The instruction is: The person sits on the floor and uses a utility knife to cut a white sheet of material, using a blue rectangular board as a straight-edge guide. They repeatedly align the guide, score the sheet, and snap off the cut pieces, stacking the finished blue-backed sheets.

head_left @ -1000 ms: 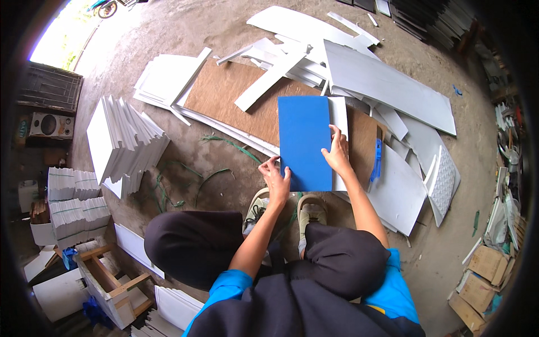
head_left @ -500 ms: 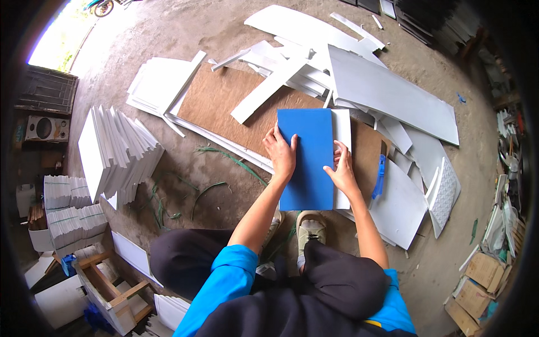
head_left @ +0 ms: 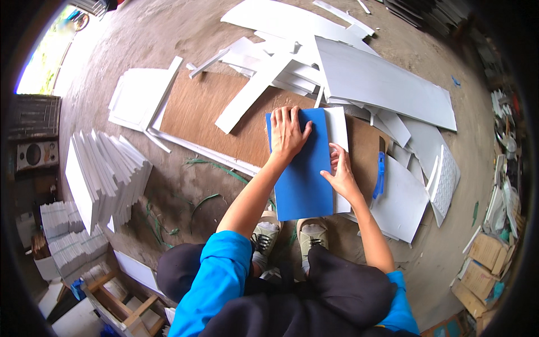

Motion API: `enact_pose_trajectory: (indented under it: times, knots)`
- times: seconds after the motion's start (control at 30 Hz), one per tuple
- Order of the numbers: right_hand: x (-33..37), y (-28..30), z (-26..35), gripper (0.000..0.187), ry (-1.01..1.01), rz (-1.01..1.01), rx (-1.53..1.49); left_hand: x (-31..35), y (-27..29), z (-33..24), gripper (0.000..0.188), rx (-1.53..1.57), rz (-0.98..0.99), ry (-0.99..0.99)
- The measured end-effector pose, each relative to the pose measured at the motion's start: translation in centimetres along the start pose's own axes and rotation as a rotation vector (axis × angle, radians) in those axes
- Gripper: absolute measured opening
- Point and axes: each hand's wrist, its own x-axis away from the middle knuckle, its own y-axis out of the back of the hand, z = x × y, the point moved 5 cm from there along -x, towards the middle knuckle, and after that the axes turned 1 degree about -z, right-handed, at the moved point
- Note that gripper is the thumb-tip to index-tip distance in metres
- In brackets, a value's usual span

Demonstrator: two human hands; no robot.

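Blue rectangular board [head_left: 306,191], flat and smooth-faced, lies above the lower part of a brown wooden sheet [head_left: 219,106], in front of the person's light-coloured shoes [head_left: 313,235]. Under it we see a white rectangular board [head_left: 339,126] sticking out along the right side. The left hand [head_left: 287,136] is laid palm down on the blue board's upper left part, fingers stretched toward its top edge and thumb slightly apart. The right hand [head_left: 343,174] is at the right side, thumb at the blue board's edge and fingers curled by the white one; whether it grips, we cannot tell.

To the right we find a blue-handled cutter knife [head_left: 380,175] with a dark blade. Beyond the boards, long white strips [head_left: 255,92] and a large pale grey panel [head_left: 387,84] overlap in a heap. On the left, a stack of thin white panels [head_left: 106,180] stands on the grey-brown floor [head_left: 151,48], with loose green strands [head_left: 218,165] nearby.
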Motion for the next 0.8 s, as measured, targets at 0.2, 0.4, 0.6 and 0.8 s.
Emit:
enact_pose_trajectory:
  times: [0.2,0.4,0.6,0.8]
  knots:
    - [2.5,4.5,-0.6,0.042,0.128,-0.434,0.153,0.7,0.6,-0.7,0.054,-0.089,-0.042,-0.044]
    - [6.1,10.2,-6.8,0.053,-0.140,-0.686,0.501,1.5,1.5,-8.3,0.063,0.081,0.112,-0.249]
    - [6.9,11.0,-7.3,0.054,-0.029,-0.729,0.360,1.3,6.3,-13.8,0.051,0.065,0.244,-0.532]
    - [8.6,14.4,9.6,0.054,0.390,-0.661,0.199,1.2,15.3,-12.6,0.050,0.791,0.787,0.191]
